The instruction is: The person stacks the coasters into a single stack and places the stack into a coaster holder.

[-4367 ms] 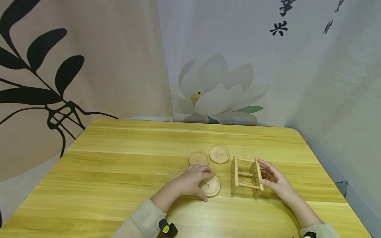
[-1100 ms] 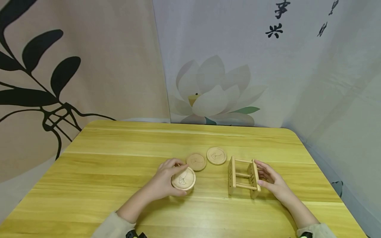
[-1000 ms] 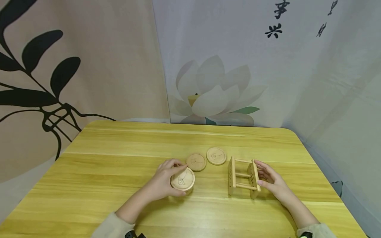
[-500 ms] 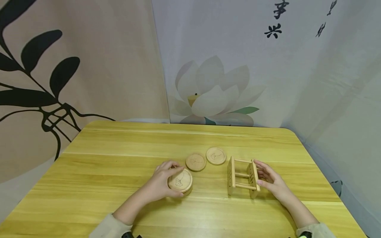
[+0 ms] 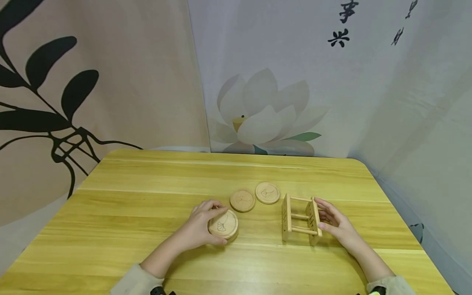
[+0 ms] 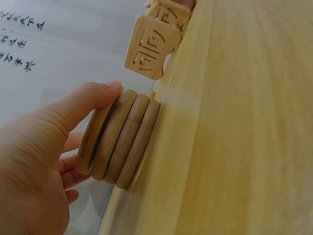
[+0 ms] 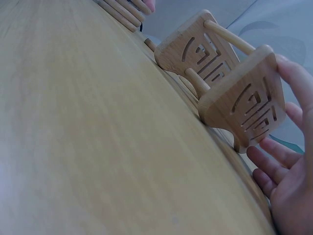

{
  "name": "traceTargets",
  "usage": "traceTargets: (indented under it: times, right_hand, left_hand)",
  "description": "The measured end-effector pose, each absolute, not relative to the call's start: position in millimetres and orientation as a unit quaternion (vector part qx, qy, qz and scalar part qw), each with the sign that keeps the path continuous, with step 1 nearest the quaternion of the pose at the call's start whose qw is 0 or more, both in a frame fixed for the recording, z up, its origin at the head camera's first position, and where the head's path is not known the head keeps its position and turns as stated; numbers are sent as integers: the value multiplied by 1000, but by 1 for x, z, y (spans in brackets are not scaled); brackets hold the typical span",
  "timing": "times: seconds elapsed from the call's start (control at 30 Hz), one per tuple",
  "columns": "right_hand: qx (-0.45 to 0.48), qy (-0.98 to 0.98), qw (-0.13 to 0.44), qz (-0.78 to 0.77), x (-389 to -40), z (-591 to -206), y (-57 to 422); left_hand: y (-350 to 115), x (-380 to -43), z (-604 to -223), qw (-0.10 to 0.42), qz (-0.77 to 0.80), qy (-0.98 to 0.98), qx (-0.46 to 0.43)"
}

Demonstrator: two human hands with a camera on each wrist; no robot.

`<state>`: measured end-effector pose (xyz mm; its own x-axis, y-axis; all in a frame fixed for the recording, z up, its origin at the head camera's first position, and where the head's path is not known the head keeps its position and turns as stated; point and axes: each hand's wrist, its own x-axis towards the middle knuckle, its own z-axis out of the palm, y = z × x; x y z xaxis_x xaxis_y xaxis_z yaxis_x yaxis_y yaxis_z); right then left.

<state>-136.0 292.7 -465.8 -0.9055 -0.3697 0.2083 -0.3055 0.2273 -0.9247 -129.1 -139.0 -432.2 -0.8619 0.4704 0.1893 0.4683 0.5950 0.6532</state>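
My left hand point(image 5: 199, 228) grips the top round wooden coaster point(image 5: 223, 224) of a short stack, thumb on the near edge and fingers round the far side. A leaf-like line drawing marks its face. Seen from the left wrist, several coasters lie flat on one another, and the top coaster point(image 6: 91, 146) sits slightly tilted with a thin dark gap beneath. My right hand point(image 5: 340, 226) holds the outer side panel of a wooden coaster rack point(image 5: 302, 230) by its edges. Cut-out line patterns run through the rack's panels point(image 7: 259, 100), which are joined by rods.
Two single coasters lie flat behind the stack: a darker coaster point(image 5: 242, 200) and a paler coaster point(image 5: 267, 193) nearer the rack. All rest on a wooden table point(image 5: 147, 196) with rounded far corners. A printed curtain point(image 5: 273, 49) hangs behind it.
Since the earliest frame, my left hand has moved left from the front right coaster, and the coasters there now form a stack. In the last half second almost nothing moves; my right hand stays at the rack.
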Motion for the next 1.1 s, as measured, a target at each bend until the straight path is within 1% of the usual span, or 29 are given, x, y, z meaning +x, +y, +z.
traceTargets:
  times: [1.1]
  right_hand:
    - [-225,780,22,-583,-137,-466,293]
  left_hand:
    - [-139,-129,-433,14,363,894,261]
